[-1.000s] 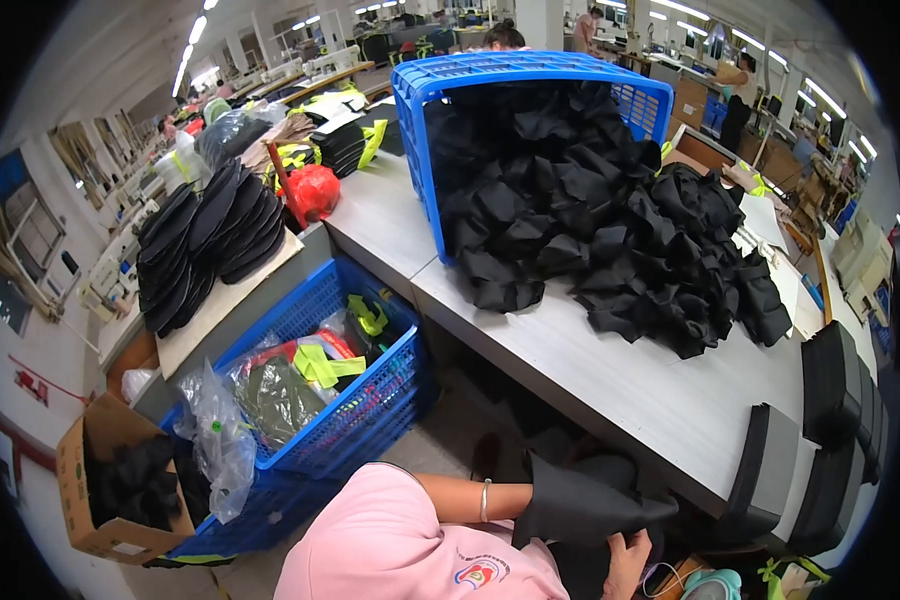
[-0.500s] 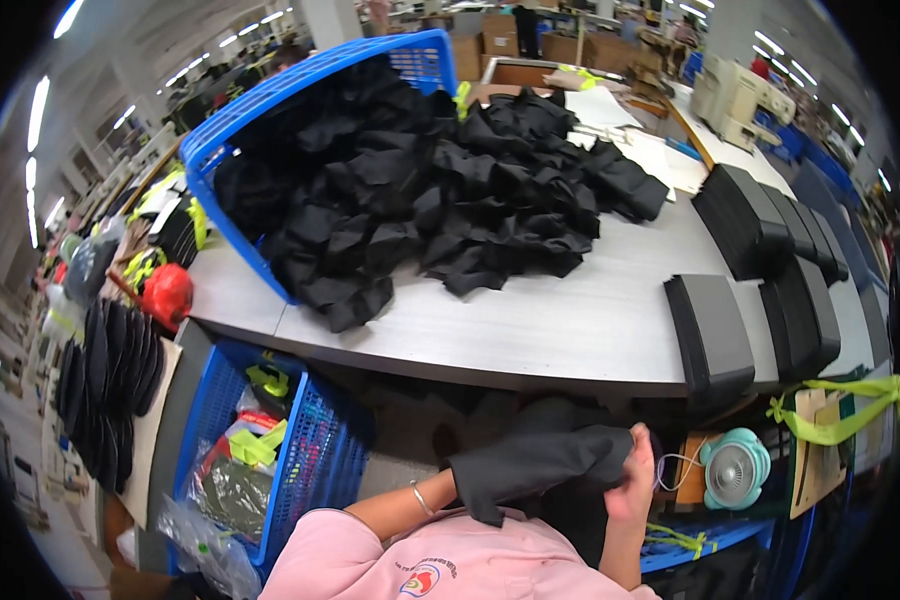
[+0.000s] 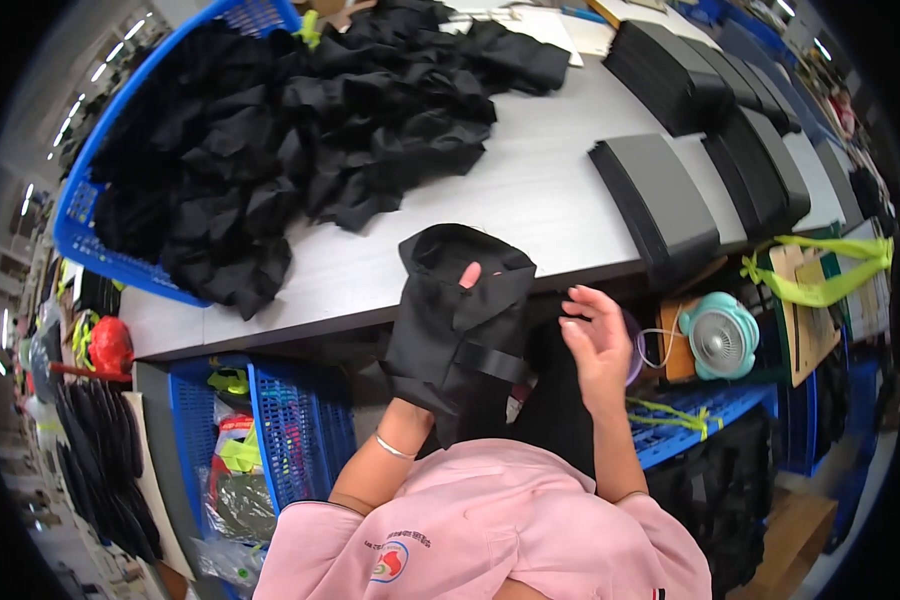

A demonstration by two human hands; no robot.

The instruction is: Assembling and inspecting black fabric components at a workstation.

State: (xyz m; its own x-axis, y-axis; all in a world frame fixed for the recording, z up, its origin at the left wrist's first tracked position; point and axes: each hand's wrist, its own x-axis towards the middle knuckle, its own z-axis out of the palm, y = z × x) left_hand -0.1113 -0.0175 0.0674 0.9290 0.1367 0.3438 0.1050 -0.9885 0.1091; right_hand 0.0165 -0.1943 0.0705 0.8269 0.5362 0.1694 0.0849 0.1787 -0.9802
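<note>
A black fabric pouch (image 3: pixel 425 355), sewn tube-like with a strap at its side, stands up in front of me near the table edge. My left hand (image 3: pixel 470 275) is inside it and holds it up; only a thumb tip and a sliver of another finger show at its upper opening, the rest is hidden by the cloth. To the right of the pouch, my right hand (image 3: pixel 598 340) is raised with fingers apart, touching nothing. Beyond the pouch, a heap of crumpled black fabric pieces (image 3: pixel 370 120) spills from a tipped blue basket (image 3: pixel 80 235) onto the table.
Stacks of dark flat panels (image 3: pixel 660 190) stand on the table (image 3: pixel 530 190) at right. Below the table edge are a turquoise fan (image 3: pixel 722 337) and a yellow-green strap (image 3: pixel 830 285). A blue crate (image 3: pixel 295 420) holding bagged items is at lower left, near a red bag (image 3: pixel 110 347).
The pouch has gone from lying sideways across both hands to standing up on my left hand. My right hand has let go of it. The view has shifted toward the right and down.
</note>
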